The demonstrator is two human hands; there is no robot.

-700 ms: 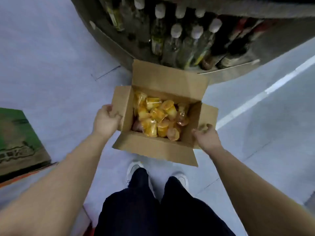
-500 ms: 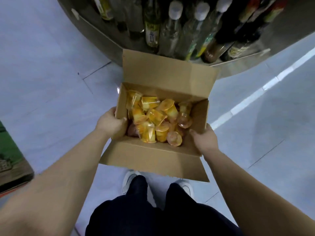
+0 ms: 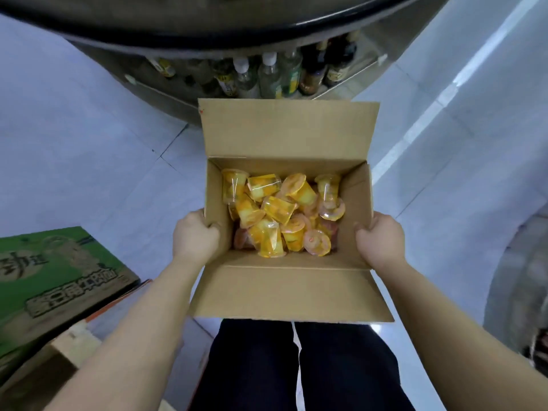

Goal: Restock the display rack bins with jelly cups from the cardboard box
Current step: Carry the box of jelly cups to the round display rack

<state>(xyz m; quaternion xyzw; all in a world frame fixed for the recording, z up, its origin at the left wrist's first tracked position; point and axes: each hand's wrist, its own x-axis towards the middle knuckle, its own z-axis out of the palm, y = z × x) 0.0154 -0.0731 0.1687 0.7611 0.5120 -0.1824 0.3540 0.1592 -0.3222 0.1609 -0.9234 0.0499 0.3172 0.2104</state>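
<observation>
- Your left hand [image 3: 194,237] fingers [image 3: 214,229] are clenched over the left wall of the cardboard box [image 3: 289,280]: fingertips hooked inside the rim, palm outside.
- Your right hand [image 3: 381,241] mirrors that on the right wall, fingers [image 3: 361,228] curled over the rim and gripping cardboard.
- Both hands are full of box, so neither is free to pick; the box looks carried in front of your legs, not set down.
- The jelly cups [image 3: 278,212] sit loose in the box bottom between your hands, just inboard of both sets of fingertips, piled toward the middle and far side.
- Cups lie tumbled at mixed angles, some on their sides, some lid-up; no common axis to line up on.
- The pile edge is about as close to either hand; I'd call neither hand clearly nearer.
- Box long axis runs away from you; the far flap stands up, the near flap folds out over your legs.
- Ahead and beyond the far flap: a shelf [image 3: 237,93] of bottles [image 3: 268,75]. No rack bins visible, so I can't give their bearing.
- Green carton [image 3: 56,277] on the floor to your left, well apart from the box.
- Judgement: set the box down or shift it to one hand before you reach in.
</observation>
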